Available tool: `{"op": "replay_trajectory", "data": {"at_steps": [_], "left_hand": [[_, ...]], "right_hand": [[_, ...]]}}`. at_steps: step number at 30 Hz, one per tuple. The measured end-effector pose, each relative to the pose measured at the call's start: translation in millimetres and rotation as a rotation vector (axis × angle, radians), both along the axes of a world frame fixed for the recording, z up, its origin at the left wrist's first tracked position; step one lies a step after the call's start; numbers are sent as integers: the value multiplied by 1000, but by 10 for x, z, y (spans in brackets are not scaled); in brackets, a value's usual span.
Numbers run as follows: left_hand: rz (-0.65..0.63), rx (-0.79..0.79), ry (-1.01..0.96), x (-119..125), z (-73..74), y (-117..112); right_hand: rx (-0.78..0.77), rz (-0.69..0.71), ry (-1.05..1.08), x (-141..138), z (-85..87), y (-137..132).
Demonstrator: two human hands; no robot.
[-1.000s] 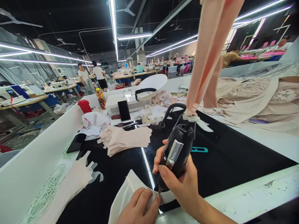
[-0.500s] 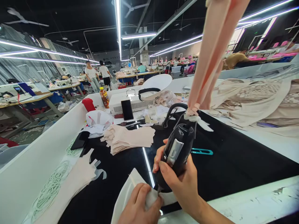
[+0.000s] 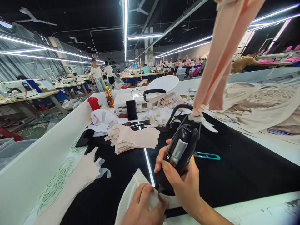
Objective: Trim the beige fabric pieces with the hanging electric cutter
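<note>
My right hand (image 3: pixel 181 184) grips a black handheld cutting tool (image 3: pixel 178 153), its tip down on a pale fabric piece (image 3: pixel 131 197) at the table's near edge. The tool hangs from a pink fabric strip (image 3: pixel 217 62) tied to its top. My left hand (image 3: pixel 144 207) lies with bent fingers on the same fabric piece, just left of the tool's tip, pressing it onto the black table surface (image 3: pixel 234 168).
A stack of beige cut pieces (image 3: pixel 133 139) lies mid-table, more cut fabric (image 3: pixel 77 181) at left, teal snips (image 3: pixel 207 155) right of the tool. A phone (image 3: pixel 131 110) leans on a white box (image 3: pixel 138 101). Lace fabric (image 3: pixel 260 103) is piled at right. People stand at far tables.
The view has swung slightly, shifting everything right. My left hand has slid a little along the fabric toward the tool's tip. My right hand keeps the tool in place.
</note>
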State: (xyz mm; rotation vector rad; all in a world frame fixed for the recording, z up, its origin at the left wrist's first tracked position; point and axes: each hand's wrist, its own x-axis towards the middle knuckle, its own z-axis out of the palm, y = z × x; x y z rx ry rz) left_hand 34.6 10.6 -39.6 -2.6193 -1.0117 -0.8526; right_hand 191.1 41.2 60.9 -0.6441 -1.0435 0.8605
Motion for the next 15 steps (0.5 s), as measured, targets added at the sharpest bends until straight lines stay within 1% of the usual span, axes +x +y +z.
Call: {"op": "replay_trajectory", "data": {"at_steps": [4,7,8,10,12,13,15], "left_hand": [[8,-16,40,-19,-21,6],[7,-54,46,-27,-59,-20],[-2,-89,38,-38,-73,-27],[-36,-220,3,-94,-95,-7],[-78,-371,-42,-215,-87,93],[-87,-423,-61,-303,-65,182],[-66,-436,-83,-526,22,430]], "right_hand": [[37,-17,28,-18,3,25],[31,-18,25,-41,6,44],[23,-24,19,-50,9,50],[-1,-43,8,-66,12,61],[-23,-54,6,-73,5,68],[-31,-50,4,-70,-4,70],[-55,-48,6,-43,-29,75]]}}
